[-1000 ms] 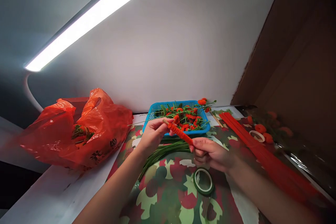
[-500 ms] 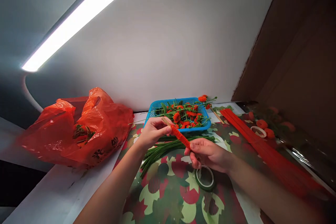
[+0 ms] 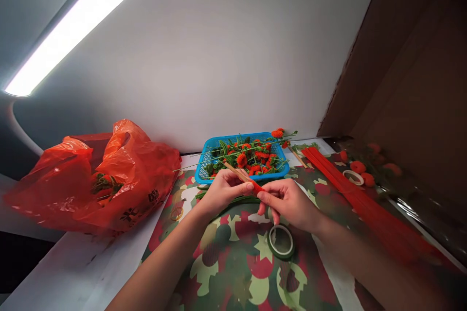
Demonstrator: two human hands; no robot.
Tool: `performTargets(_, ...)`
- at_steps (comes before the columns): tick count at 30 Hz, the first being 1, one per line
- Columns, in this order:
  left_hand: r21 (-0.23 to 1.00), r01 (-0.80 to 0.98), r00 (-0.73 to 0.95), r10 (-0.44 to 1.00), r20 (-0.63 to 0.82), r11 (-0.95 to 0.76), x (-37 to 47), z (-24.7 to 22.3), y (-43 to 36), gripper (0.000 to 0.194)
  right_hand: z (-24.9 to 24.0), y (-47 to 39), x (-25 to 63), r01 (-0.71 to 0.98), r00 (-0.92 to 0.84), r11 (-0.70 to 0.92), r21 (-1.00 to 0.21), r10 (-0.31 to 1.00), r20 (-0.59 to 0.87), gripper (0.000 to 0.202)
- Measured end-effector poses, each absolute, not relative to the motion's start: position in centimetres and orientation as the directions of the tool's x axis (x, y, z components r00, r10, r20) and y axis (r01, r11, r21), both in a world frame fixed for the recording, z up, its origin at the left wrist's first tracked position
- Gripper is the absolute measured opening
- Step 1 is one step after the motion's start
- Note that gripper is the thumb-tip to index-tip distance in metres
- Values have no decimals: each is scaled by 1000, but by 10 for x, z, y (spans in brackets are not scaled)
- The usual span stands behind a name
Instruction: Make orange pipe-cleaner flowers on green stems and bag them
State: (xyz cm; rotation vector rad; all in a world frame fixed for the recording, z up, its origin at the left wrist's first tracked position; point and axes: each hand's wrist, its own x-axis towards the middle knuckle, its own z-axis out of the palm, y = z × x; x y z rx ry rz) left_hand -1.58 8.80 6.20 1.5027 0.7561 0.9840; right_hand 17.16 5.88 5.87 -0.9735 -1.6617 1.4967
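The tan wooden stick [image 3: 234,170] is pinched by the left hand [image 3: 224,190]; its fuzzy orange coil [image 3: 257,188], likely soft, best gripped at the end, by the right hand [image 3: 292,202].

The left forearm [image 3: 164,257] and right forearm [image 3: 357,248], both bare, slanted inward toward the far edge of the tabletop [image 3: 65,267], bringing the hands close together, well short of that edge. The left hand [image 3: 223,193] was pinched, its thumb stretched toward the other. The right hand [image 3: 292,204] sat just beside it, thumb and forefinger pinched, its lower fingers [image 3: 276,216] loosely curled beneath.
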Motion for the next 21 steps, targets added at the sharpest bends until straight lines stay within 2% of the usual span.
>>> performTargets(3,987,-75,344,926,158,-140,-9,65,83,24,61,54,172,248,-378,242,-938,916,136,34)
performTargets(7,992,-61,188,975,119,-109,-1,75,76,27,57,54,172,393,-279,547,-739,837,470,22)
performTargets(9,993,-43,164,979,119,-113,1,78,73,29,54,56,172,387,-241,600,-700,799,552,22)
performTargets(11,994,-26,153,982,112,-110,2,78,72,31,53,58,173,380,-216,598,-706,799,561,23)
performTargets(14,996,-2,140,986,88,-89,1,75,74,31,56,58,172,366,-221,515,-775,857,465,17)
performTargets(17,993,-25,103,988,116,-114,-5,72,80,31,62,61,173,200,-293,220,-955,943,156,22)
performTargets(19,987,-76,67,987,145,-139,-11,71,85,30,65,64,176,65,-438,-41,-997,896,-65,28)
performTargets(21,981,-138,60,988,143,-133,-14,71,89,27,65,68,180,-1,-601,-244,-970,775,-194,31)
